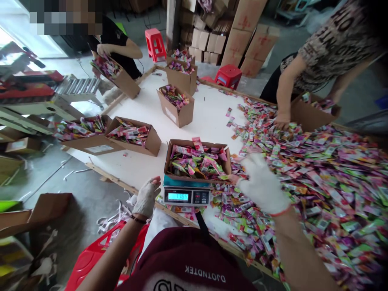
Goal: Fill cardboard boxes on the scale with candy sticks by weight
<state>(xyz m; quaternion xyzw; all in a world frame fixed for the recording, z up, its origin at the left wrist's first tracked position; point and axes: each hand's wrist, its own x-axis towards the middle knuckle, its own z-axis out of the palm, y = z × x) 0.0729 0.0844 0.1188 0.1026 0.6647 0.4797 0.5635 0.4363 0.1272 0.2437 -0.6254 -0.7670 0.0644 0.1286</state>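
Note:
A cardboard box (pixel 197 178) full of small colourful packets (pixel 194 159) stands on a digital scale (pixel 200 197) with a lit display. My left hand (pixel 147 198), in a white fingerless glove, is held beside the scale's left end. Its fingers are stretched out and nothing is in them. Over the loose packets to the right, my right hand (pixel 262 184) wears a matching glove, with fingers apart and slightly blurred. Its thumb is close to the box's right front corner; whether it touches the box I cannot tell.
Loose packets (pixel 327 173) are heaped over the right side of the white table (pixel 209 111). Several filled boxes (pixel 177 107) stand left and back. One person (pixel 117 48) tilts a filled box at far left; another person (pixel 287 85) reaches into the heap. Red stools (pixel 228 76) stand behind.

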